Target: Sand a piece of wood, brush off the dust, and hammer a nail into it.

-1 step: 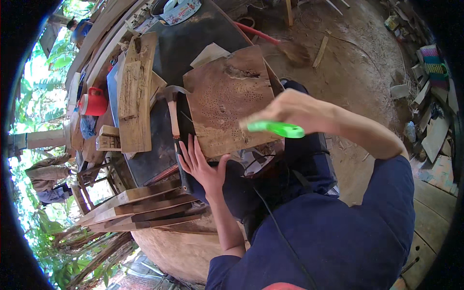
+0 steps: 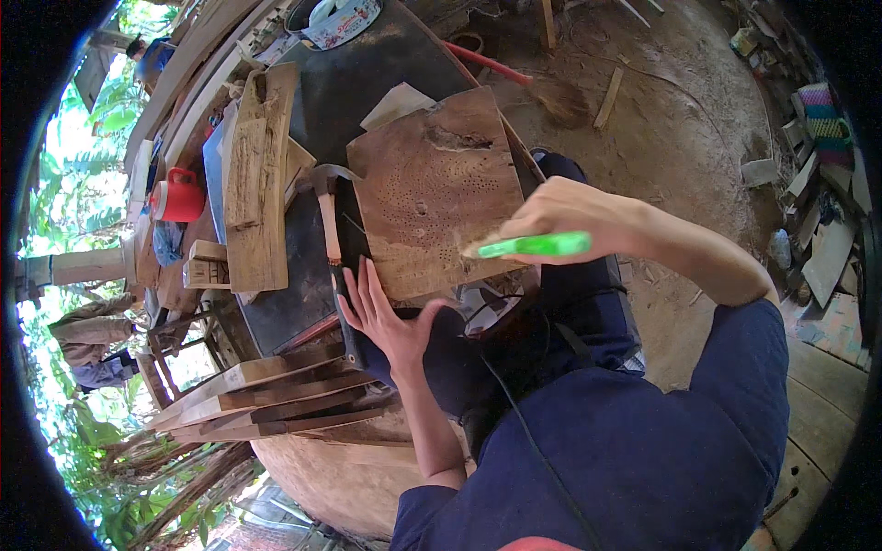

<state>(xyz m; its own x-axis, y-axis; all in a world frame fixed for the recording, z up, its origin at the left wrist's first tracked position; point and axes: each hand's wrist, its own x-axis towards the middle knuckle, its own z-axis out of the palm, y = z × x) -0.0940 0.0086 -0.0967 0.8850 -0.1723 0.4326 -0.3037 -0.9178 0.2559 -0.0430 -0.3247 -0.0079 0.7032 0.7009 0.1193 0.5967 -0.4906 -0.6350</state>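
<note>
A square brown wooden board (image 2: 436, 179), pitted with many small holes and with a dark hollow near its far edge, lies before me on a dark tabletop. My right hand (image 2: 570, 216) grips a green-handled brush (image 2: 540, 245), slightly smeared by motion. The brush's pale tip is over the near right part of the board. My left hand (image 2: 390, 331) lies at the near left corner, fingers stretched out and thumb spread. Beside the board's left edge rests a hammer (image 2: 329, 220) with a wooden handle.
Rough wood pieces (image 2: 262, 184) lie left on the dark table (image 2: 367, 55), near a red jug (image 2: 179, 196). Stacked planks (image 2: 266, 390) stand near left. A broom (image 2: 556, 96) lies on the dirt floor beyond. Scrap wood (image 2: 831, 248) lines the far right. Another person (image 2: 156, 60) is far left.
My right hand and the green-handled brush have shifted slightly right. My left thumb is spread a little wider. The board stays in place.
</note>
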